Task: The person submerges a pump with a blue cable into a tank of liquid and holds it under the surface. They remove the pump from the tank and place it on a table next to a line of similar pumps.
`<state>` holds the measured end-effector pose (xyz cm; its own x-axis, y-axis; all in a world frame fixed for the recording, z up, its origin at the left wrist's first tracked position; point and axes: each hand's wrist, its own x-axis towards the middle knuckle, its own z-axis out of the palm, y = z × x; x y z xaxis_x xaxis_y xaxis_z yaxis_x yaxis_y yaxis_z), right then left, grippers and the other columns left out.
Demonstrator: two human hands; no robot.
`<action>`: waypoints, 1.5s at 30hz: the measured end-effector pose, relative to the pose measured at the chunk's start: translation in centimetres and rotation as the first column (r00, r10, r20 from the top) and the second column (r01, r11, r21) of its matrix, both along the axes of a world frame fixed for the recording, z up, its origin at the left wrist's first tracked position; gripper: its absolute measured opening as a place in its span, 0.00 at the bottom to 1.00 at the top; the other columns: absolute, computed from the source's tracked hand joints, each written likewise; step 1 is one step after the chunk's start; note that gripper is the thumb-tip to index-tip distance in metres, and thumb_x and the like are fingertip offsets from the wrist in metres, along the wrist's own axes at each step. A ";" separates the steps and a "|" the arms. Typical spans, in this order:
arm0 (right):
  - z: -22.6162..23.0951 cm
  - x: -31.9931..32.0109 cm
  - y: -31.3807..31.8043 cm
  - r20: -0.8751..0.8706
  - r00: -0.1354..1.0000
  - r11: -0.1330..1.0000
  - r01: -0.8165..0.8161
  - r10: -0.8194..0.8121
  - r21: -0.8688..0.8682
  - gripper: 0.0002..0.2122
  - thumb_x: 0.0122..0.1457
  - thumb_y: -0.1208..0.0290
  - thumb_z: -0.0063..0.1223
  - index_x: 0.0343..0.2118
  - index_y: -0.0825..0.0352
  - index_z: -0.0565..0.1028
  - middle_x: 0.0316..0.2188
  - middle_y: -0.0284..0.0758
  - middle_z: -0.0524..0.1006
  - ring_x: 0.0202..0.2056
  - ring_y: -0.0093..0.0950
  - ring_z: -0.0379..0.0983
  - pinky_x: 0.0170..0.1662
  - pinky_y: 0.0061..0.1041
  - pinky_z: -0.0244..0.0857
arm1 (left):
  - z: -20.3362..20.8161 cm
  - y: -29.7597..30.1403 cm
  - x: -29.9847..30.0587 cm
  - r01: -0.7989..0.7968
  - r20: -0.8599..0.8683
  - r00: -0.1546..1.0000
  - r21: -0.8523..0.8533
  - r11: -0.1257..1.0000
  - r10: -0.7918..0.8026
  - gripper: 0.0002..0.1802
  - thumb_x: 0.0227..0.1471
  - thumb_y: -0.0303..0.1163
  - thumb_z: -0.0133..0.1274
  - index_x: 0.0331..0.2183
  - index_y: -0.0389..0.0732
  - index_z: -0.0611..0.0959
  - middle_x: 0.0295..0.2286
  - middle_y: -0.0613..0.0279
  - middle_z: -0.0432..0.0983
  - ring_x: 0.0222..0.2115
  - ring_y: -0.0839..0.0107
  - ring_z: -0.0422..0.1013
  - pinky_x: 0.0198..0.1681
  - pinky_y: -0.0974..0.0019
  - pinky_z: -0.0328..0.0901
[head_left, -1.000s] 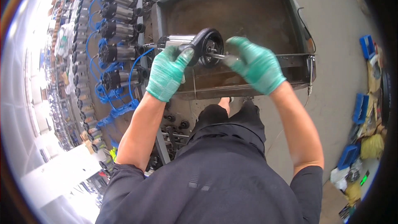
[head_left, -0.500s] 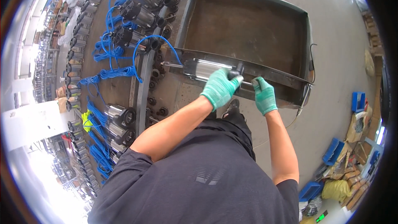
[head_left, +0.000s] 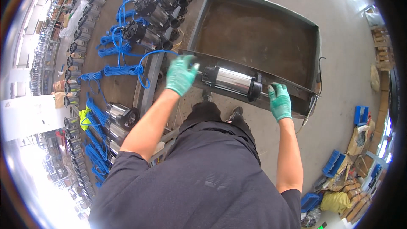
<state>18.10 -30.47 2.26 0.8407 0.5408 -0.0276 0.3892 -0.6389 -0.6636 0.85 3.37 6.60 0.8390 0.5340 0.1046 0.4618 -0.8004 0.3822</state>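
Observation:
A pump motor (head_left: 233, 80) with a shiny steel barrel and black end pieces lies across the channel at the near side of a shallow metal tank (head_left: 258, 32). At its left end, my left hand (head_left: 181, 75), in a green glove, is curled over the thin metal rod sticking out there; the fingertips are partly hidden. My right hand (head_left: 280, 101), gloved alike, is closed around the metal rod at the motor's right end. A blue cable (head_left: 159, 52) runs from near my left hand toward the left.
More steel motors (head_left: 142, 36) with coiled blue cables (head_left: 123, 70) line the left side beside a metal rail (head_left: 150, 74). Several others stand at lower left (head_left: 121, 121). Blue bins (head_left: 334, 163), cartons and a yellow sack (head_left: 335, 202) lie at right. My shoe (head_left: 236, 113) is below the channel.
My left hand has left the motor's right end and moved left to its other end. The motor sits further right and lower in view. My right hand stays at the right-hand rod.

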 end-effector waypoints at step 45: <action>4.5 -2.4 11.4 0.178 0.984 0.974 0.014 0.027 -0.225 0.08 0.60 0.66 0.56 0.34 0.65 0.81 0.36 0.40 0.80 0.41 0.42 0.75 0.47 0.39 0.70 | -8.7 9.7 -1.6 -0.368 -0.373 0.928 -0.918 0.145 -0.002 0.24 0.67 0.51 0.46 0.36 0.38 0.81 0.19 0.65 0.73 0.16 0.75 0.68 0.18 0.70 0.64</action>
<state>15.68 -19.08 6.75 0.8393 0.5437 0.0014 0.4932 -0.7602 -0.4230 -0.77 13.06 -2.12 0.5876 0.1793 -0.7890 0.7447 0.2613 0.6141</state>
